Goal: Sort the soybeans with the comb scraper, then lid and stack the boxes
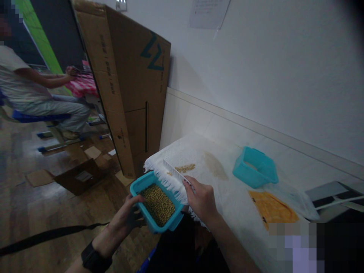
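My left hand (132, 210) grips the near left wall of a turquoise plastic box (167, 229), thumb over its rim. Many yellowish beans that look like soybeans (159, 204) fill the box, which is held just off the table's edge. In my right hand (201, 197) is a thin white strip (174, 171) with a toothed or marked edge, like a comb or ruler. It rests slanted on a white fringed cloth (167, 153). Beyond the strip lies a small row of loose beans (185, 167). Farther right spreads a patch of fine pale grains (215, 165).
A second turquoise box (256, 174) stands toward the wall, near an orange packet (273, 212) and clear plastic. A tall cardboard carton (136, 87) rises at the table's left end. Another person (42, 83) sits at left; an opened carton (76, 176) lies on the floor.
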The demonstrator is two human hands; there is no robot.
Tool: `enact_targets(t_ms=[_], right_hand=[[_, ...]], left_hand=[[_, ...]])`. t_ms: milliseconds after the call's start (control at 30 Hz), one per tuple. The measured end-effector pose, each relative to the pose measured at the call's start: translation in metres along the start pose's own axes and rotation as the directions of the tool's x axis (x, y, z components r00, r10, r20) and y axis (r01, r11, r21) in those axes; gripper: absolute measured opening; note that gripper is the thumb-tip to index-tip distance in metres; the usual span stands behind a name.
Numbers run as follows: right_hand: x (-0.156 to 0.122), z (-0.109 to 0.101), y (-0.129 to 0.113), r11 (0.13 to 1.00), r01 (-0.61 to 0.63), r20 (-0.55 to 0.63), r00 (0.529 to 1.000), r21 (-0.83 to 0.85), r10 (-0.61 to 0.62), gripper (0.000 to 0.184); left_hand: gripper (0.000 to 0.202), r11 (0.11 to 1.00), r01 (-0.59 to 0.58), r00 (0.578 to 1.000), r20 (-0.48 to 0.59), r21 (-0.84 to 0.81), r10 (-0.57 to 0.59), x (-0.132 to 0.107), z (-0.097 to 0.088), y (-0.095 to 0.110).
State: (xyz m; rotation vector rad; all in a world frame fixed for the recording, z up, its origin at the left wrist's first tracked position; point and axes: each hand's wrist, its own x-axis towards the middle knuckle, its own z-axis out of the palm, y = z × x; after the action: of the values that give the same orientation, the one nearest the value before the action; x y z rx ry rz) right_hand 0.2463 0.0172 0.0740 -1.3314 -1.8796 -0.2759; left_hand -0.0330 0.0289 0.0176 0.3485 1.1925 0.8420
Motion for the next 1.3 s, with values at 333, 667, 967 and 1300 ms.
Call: enact_targets(t_ms=[333,667,967,1300], right_hand=[[0.002,-0.017,0.017,0.995,-0.091,-0.098,0.991,-0.028,0.087,0.033],[0.009,-0.005,0.018,0.986,-0.163,0.005,0.987,-0.035,0.164,0.033],[0.007,-0.005,0.020,0.980,-0.200,0.041,0.979,-0.003,0.200,0.033],[0.002,-0.005,0.012,0.990,-0.131,0.051,0.990,0.051,0.129,0.031]], left_hand=[[0.075,0.997,-0.045,0.999,-0.003,0.060,0.045,-0.003,0.001,-0.001],[0.075,0.998,-0.042,0.999,-0.001,0.057,0.042,-0.005,0.003,-0.001],[0.076,0.998,-0.047,0.999,-0.003,0.049,0.047,-0.008,0.005,0.001],[0.070,0.997,-0.051,0.999,0.004,0.062,0.051,0.002,-0.002,-0.005]])
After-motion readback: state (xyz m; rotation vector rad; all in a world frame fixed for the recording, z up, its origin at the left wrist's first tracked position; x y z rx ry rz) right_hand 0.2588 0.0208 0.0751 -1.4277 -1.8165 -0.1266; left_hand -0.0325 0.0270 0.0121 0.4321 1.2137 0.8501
